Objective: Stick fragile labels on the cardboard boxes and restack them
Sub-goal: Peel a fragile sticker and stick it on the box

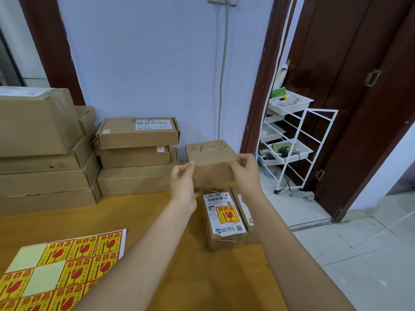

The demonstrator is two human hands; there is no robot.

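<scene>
A small cardboard box marked "4-3" is lifted above the far right of the wooden table. My right hand grips its right front corner. My left hand has curled fingers at the box's left front edge. Below it lies a box with a shipping label and a yellow-red fragile sticker, and a second small box lies beside that one. A sheet of fragile labels, with some stickers gone, lies at the near left of the table.
A stack of flat boxes stands at the back centre, and a taller stack of large boxes at the back left. A white wire rack with trays stands on the floor to the right, by a dark door.
</scene>
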